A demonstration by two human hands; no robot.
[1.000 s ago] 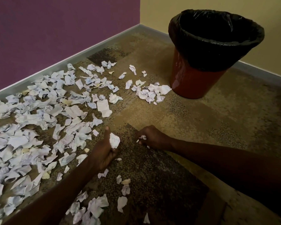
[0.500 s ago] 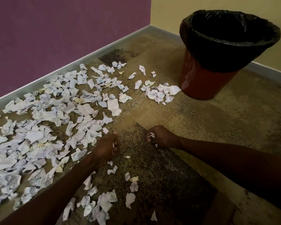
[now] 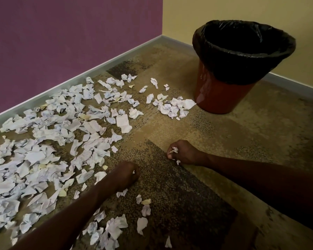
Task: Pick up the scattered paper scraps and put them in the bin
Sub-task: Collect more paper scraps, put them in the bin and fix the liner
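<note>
Gripping crumpled white paper scraps [image 3: 174, 150], your right hand [image 3: 183, 153] rests on carpet; left hand [image 3: 126, 173] curled (contents hidden).

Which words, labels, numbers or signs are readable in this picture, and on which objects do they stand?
None can be read for certain.
Paper scraps: faint lines of print or writing, too small and blurred.
One scrap: a short word, not legible.
Bin and black liner: no label visible.
</note>
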